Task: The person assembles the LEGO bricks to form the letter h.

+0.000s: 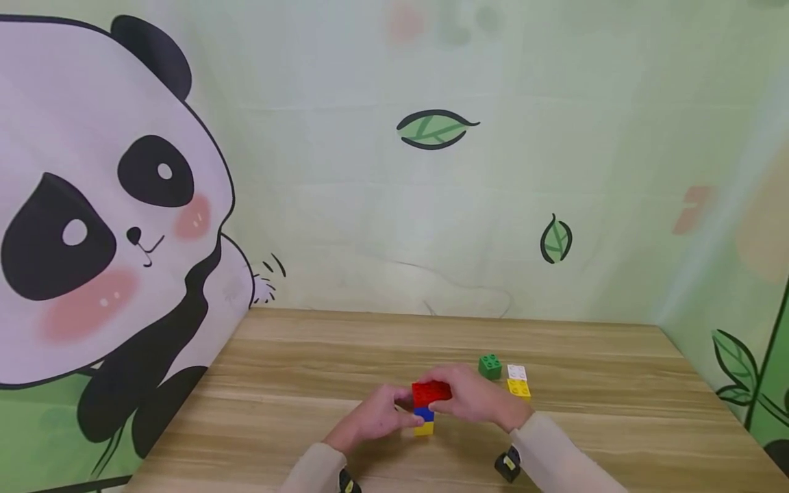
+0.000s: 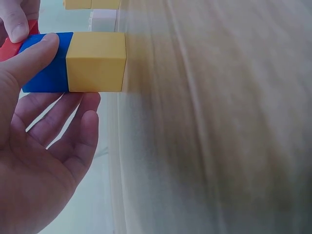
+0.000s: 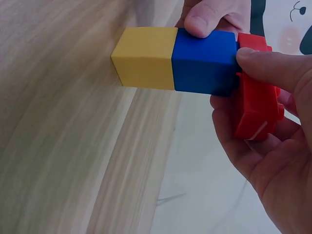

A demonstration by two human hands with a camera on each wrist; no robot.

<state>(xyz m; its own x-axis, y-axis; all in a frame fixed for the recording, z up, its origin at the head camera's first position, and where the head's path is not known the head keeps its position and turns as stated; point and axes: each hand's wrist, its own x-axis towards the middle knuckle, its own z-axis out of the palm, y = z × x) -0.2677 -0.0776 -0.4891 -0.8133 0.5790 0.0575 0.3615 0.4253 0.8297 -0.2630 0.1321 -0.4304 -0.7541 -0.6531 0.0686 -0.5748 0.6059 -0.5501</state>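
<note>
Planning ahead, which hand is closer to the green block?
Your right hand, just in front of the green block; your left hand is farther away, to its left.

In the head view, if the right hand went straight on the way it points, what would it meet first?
Past the red brick that it grips, the right hand would probably meet the left hand first, though the head view leaves depth unclear.
</note>
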